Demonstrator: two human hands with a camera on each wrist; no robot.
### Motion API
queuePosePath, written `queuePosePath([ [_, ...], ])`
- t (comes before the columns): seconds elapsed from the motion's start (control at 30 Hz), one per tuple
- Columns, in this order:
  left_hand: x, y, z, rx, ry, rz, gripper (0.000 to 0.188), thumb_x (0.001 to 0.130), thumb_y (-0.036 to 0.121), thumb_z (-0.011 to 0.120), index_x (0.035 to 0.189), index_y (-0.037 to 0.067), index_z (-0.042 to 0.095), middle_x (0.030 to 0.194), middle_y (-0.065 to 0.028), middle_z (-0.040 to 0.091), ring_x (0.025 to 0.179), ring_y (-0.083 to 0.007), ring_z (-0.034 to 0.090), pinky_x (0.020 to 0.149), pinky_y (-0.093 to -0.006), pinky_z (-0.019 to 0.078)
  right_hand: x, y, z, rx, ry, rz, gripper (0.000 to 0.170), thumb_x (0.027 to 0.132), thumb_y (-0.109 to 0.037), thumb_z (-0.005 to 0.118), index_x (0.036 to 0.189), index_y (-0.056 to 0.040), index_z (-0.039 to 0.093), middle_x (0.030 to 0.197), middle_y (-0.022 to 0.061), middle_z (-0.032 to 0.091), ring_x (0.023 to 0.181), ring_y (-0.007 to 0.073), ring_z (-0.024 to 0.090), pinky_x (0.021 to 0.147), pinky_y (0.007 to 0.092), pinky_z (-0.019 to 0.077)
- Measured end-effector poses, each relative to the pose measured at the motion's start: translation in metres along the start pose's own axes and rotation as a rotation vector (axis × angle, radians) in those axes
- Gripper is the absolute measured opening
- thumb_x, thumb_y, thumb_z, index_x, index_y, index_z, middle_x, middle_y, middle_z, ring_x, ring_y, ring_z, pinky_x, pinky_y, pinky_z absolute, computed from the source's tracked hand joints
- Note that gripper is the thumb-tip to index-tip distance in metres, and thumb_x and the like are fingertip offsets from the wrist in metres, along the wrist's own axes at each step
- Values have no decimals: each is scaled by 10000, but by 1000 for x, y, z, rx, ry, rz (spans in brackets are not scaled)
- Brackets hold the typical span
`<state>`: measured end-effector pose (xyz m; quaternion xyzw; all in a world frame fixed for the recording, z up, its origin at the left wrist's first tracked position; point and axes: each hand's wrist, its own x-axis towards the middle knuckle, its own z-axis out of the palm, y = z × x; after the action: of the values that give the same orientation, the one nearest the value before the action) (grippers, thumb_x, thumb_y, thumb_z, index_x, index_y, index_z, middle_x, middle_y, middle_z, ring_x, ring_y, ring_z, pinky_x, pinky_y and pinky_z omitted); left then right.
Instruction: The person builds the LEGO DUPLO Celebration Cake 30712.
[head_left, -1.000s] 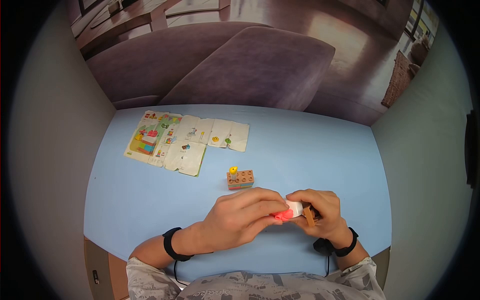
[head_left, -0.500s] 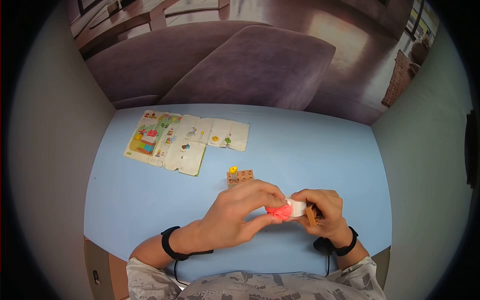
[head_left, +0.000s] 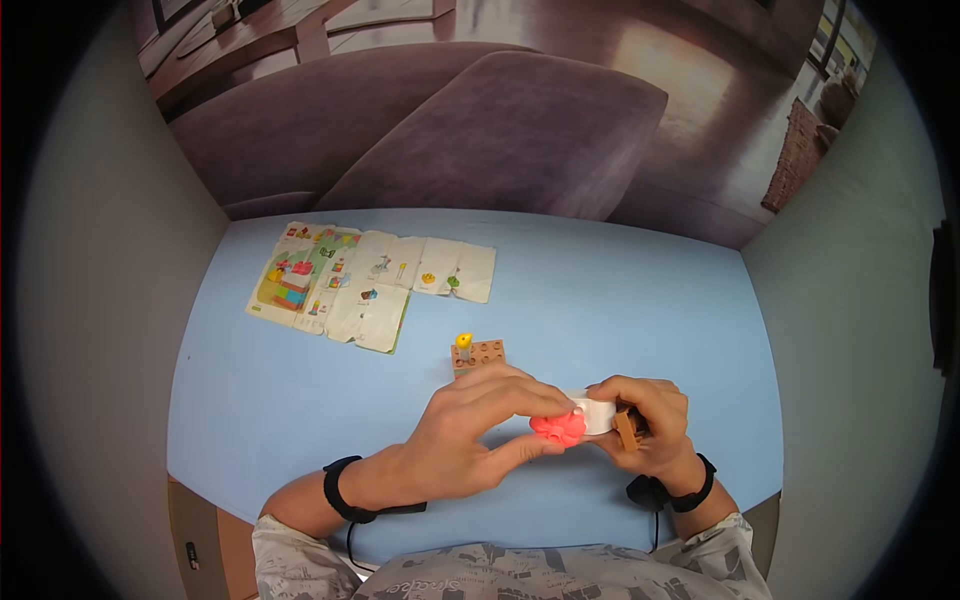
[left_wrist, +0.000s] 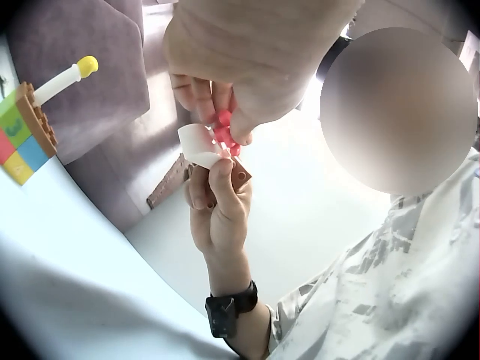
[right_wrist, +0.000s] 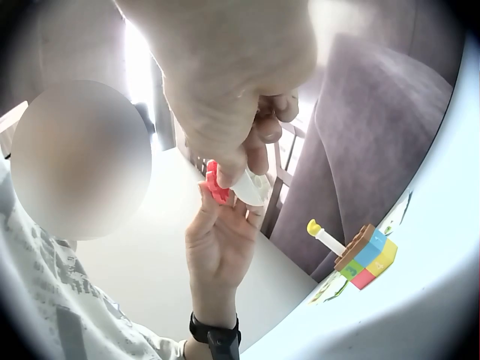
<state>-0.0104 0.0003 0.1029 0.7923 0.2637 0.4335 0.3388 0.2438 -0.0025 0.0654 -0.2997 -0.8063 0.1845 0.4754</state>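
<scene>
My left hand (head_left: 475, 430) pinches a coral-red, scalloped piece like a bow or flower (head_left: 558, 430) between thumb and fingertips. Right up against it is a white toy brick with a curved side (head_left: 600, 416), gripped by my right hand (head_left: 655, 420). The same right hand also holds a brown brick (head_left: 627, 430) in its palm, partly covered by the fingers. In the left wrist view the red piece (left_wrist: 225, 133) overlaps the edge of the white brick (left_wrist: 199, 144). Both hands are raised above the near part of the table.
Just beyond the hands stands a block stack of coloured numbered bricks (right_wrist: 365, 262) topped with a brown brick and a white candle with yellow flame (right_wrist: 327, 238). An unfolded instruction sheet (head_left: 375, 285) lies at the back left of the blue table (head_left: 620, 300). Grey side walls flank it.
The red piece has turned so its scalloped face shows more, and my left hand has moved slightly left and opened its grip on it. More of the white brick is visible now.
</scene>
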Motion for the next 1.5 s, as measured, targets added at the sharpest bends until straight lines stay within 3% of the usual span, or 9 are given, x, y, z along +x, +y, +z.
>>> queuePosePath([
  [0.2,-3,-1,6,-38,15,24,344,803,54,919,1111,30,768,1115,-124,799,989,-246,752,846,-355,570,1,-3,0,-11,-1,28,486,736,-108,966,1135,-13,704,881,74,755,653,183,709,605,275,564],
  [0.5,1,2,2,-6,-7,2,288,833,78,883,1079,23,744,1213,-133,745,999,-281,735,849,-373,579,-1,-1,2,-16,-23,-17,467,726,-109,968,1109,-18,719,871,78,760,628,177,695,586,269,551],
  [0.7,0,-1,0,-10,-31,9,257,828,82,890,1042,48,752,1130,-85,773,987,-261,733,847,-363,575,1,-2,4,2,22,-26,450,727,-100,963,1096,-12,722,871,82,763,602,178,671,574,271,542],
  [0.8,-3,-3,2,-36,-13,24,286,787,103,937,1016,53,773,1072,-103,778,924,-222,740,792,-336,568,0,-1,4,2,34,-36,443,729,-97,961,1093,-12,723,870,84,764,606,179,675,574,268,541],
  [1.1,-2,1,-1,-116,-41,30,271,810,89,904,1045,58,772,1087,-68,792,907,-226,732,792,-357,577,2,-3,2,70,33,-78,436,759,-145,966,1085,2,718,895,102,778,621,181,701,576,268,549],
  [1.2,1,1,-1,-28,-16,132,263,801,74,901,1029,52,772,1077,-65,787,921,-239,723,785,-360,578,1,-4,1,76,28,-72,443,757,-145,967,1090,2,713,904,104,783,634,179,712,583,267,555],
  [1.5,-2,4,3,27,-10,141,259,769,26,888,1000,24,771,1066,-79,760,932,-258,716,769,-373,589,1,-6,-1,28,16,-97,415,745,-68,935,1087,-12,707,905,112,783,638,193,718,581,273,553],
])
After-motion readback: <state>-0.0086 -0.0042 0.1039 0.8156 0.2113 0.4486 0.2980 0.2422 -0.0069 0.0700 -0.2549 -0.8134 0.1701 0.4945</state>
